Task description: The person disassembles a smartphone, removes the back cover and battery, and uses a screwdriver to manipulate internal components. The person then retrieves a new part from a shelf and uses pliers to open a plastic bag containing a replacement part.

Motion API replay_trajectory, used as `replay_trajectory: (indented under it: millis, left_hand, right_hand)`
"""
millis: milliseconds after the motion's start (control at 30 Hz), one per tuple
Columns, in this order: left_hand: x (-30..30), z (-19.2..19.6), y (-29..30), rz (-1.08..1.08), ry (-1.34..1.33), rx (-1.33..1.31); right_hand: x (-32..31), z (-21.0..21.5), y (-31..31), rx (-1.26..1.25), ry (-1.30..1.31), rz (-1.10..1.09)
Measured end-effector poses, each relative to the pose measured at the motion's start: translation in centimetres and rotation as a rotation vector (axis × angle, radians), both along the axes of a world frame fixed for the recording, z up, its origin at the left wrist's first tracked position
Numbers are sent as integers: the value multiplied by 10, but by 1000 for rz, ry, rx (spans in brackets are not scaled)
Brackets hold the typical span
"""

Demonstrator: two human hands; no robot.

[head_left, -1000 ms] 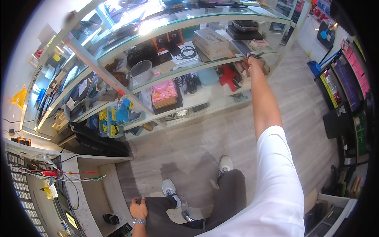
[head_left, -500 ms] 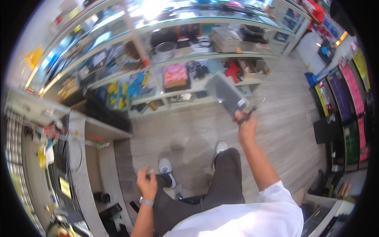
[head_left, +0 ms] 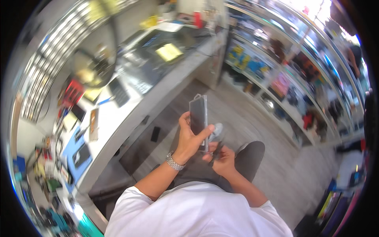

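In front of my waist, my left hand (head_left: pixel 190 138) grips a flat, clear hang-tab package (head_left: pixel 198 114). A dark panel shows inside it, and its tab points up and away from me. My left thumb lies across the package's face, with the fingers around its left edge. My right hand (head_left: pixel 224 159) is closed by the package's lower end, holding a slim dark-handled tool (head_left: pixel 217 151). Motion blur hides the tool's exact kind. Whether the right fingers touch the package, I cannot tell.
On my left runs a workbench with a blue mat (head_left: pixel 80 156), a phone-like black device (head_left: pixel 82 155), a dark keypad (head_left: pixel 119 91) and yellow notes (head_left: pixel 169 51). Stocked glass shelves (head_left: pixel 290 75) stand to the right. Another person's arm (head_left: pixel 354 61) shows at the far right edge.
My view has swung left toward the workbench. The package came from my outstretched right hand in close to my body, and my left hand has taken hold of it. The right hand keeps the dark tool.
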State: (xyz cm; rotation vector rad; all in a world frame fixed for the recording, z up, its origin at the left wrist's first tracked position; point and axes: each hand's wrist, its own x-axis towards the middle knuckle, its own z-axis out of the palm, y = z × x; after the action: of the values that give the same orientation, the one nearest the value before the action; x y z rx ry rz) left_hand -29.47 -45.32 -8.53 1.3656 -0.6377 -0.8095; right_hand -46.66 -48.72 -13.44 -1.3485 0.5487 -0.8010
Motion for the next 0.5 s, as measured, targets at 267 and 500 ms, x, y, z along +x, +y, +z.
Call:
replay_trajectory:
  millis: [267,500]
  left_hand:
    - [16,0,165,157,-528,161]
    - [33,8,242,357,-392,145]
  right_hand:
    - [68,29,56,300,-98,355]
    - [135,47,116,443,-65,554]
